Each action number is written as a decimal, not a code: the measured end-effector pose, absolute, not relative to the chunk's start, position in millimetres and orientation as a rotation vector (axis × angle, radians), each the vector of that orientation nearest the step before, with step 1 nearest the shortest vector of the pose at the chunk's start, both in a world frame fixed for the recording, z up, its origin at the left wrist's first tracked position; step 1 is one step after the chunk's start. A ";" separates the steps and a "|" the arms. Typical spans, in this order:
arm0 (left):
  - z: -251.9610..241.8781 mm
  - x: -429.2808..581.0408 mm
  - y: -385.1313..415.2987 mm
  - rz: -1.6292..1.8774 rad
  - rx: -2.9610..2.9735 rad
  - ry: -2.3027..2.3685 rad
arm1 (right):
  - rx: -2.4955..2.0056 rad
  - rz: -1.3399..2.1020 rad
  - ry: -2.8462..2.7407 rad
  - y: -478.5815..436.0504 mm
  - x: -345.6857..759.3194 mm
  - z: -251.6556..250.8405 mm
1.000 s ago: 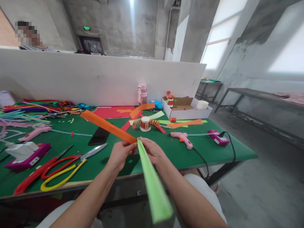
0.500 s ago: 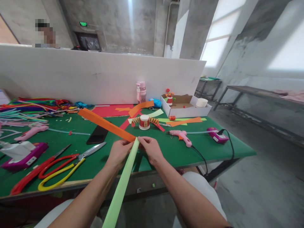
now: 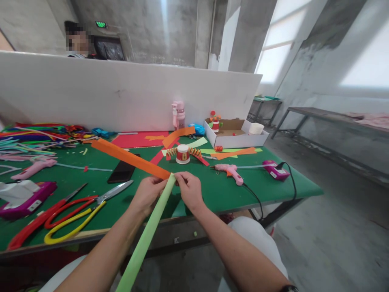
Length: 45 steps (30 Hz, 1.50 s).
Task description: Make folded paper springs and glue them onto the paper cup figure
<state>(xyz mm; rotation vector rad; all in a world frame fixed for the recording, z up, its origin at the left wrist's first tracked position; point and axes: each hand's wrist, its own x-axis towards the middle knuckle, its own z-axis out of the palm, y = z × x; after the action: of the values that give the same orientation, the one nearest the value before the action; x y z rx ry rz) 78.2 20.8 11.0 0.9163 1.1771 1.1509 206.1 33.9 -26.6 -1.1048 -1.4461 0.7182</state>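
1. One head-worn camera looks forward and down across the worktop [image 3: 273,190].
2. The left hand [image 3: 148,194] and right hand [image 3: 191,190] are near, mid-view.
3. The white partition [image 3: 121,95] stands farther back.

Green strip [image 3: 146,233] runs off bottom edge, far end out of sight. Meeting point with orange strip [image 3: 130,158] partly covered by fingers of left hand [image 3: 148,194] and right hand [image 3: 190,190]. Dark phone [image 3: 120,175] partly hidden beneath orange strip. Lettering on cup [image 3: 182,156] too small to read. White plug [image 3: 13,191] cut by left edge. Person [image 3: 79,44] hidden below shoulders by white board [image 3: 130,95].
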 end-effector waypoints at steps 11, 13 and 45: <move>7.1 62.2 22.3 1.133 1.053 1.242 | -1.028 0.801 -1.424 33.2 203.0 -24.0; 5.3 59.8 24.4 1.132 1.114 1.273 | -1.005 0.937 -1.395 34.2 202.6 -23.7; 1.9 65.3 23.2 1.268 1.144 1.212 | -0.889 1.350 -1.088 34.0 204.6 -16.8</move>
<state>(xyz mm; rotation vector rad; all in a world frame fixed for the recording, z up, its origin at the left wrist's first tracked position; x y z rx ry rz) 65.3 23.2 1.9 1.1441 1.2124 1.2682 204.6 34.0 -16.8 -0.8888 -1.0882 1.3505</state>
